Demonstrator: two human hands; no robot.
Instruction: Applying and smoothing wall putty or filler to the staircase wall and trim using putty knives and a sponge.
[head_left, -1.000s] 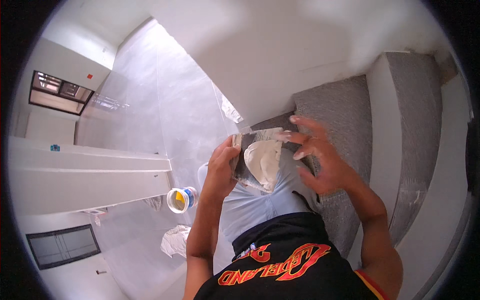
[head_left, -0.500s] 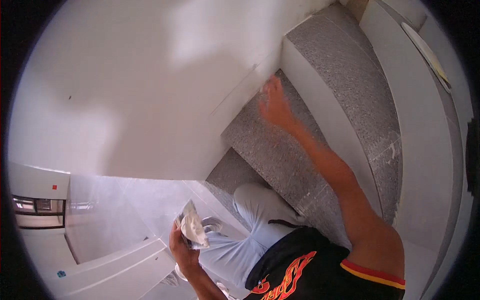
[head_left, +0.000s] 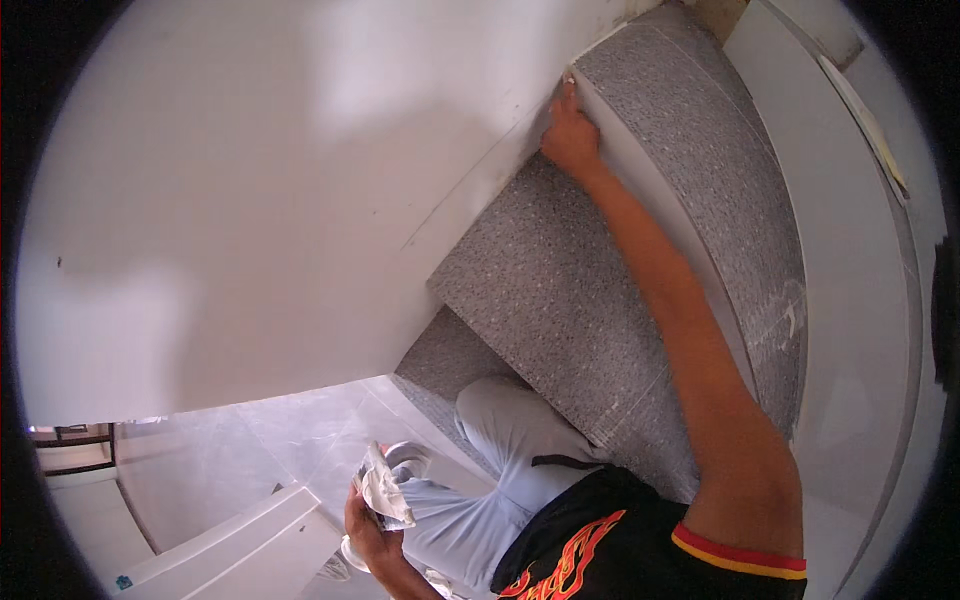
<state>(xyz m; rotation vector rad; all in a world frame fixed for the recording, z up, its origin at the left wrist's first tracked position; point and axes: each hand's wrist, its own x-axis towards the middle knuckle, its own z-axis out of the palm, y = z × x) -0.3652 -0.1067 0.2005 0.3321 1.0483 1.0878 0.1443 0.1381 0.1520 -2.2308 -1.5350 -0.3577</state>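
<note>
My left hand [head_left: 372, 532] grips a flat, greyish piece loaded with thick white putty [head_left: 380, 490], low in front of my left leg. Whether the flat piece is a scraper blade or a small board I cannot tell. My right arm reaches far up the stairs. The right hand [head_left: 572, 138] has its index finger stretched out, the tip in the corner where a white stair riser [head_left: 640, 170] meets the white wall [head_left: 300, 220] and the edge of a speckled grey step [head_left: 700, 120]. A small white spot shows at that fingertip. The other fingers are partly hidden.
Speckled grey treads [head_left: 560, 270] wind upward to the right. Some white smears [head_left: 793, 318] mark the upper tread. A long thin pale strip [head_left: 865, 125] lies on a step at far right. Lower left are a shiny tiled floor [head_left: 240, 440] and a white ledge [head_left: 250, 540].
My right hand has moved up and slightly right, from above the lower tread to the riser's corner. My left hand still holds the putty-loaded piece, a little lower.
</note>
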